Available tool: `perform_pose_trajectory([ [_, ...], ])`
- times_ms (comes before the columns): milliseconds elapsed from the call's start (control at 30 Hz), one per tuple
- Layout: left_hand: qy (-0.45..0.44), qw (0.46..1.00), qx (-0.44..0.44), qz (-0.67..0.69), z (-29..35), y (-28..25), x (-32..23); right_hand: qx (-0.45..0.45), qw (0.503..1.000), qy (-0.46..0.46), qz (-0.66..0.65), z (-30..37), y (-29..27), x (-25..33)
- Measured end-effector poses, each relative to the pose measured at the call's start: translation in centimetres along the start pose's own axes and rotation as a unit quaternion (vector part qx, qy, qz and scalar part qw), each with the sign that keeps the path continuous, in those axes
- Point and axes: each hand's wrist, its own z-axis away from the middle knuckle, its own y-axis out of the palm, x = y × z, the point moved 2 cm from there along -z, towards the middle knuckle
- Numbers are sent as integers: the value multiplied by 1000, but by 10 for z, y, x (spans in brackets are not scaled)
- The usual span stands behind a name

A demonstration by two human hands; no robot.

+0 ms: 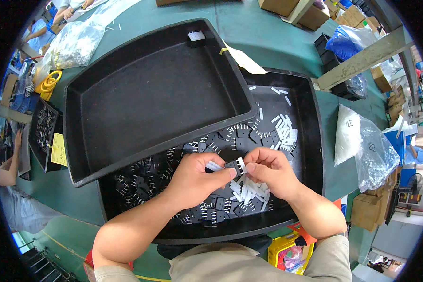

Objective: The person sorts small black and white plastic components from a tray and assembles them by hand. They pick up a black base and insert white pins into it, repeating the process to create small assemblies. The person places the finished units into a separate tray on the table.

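My left hand is closed around a small black block-shaped component, pinched between thumb and fingers. White strips also show between its fingers. At the component's right end, my right hand pinches a small white plastic piece, which touches the component. Both hands are above a large black tray. Loose black components with metal pins lie scattered in it. A pile of white plastic strips sits below my hands, and more white strips lie farther right.
A second black tray rests tilted across the large one, with a small white-topped block in its far corner and a paper tag on its edge. Plastic bags lie right; a parts bin stands left. Other people work nearby.
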Motion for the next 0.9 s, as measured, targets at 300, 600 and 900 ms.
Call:
perform_pose_trajectory([
  [300, 6, 1000, -24, 10, 0, 2, 5, -2, 999, 0, 41, 3, 3, -6],
  [600, 24, 998, -46, -22, 4, 4, -2, -5, 999, -3, 34, 2, 5, -9],
  [900, -8, 1000, -2, -6, 3, 3, 4, 0, 999, -2, 46, 2, 2, -3],
])
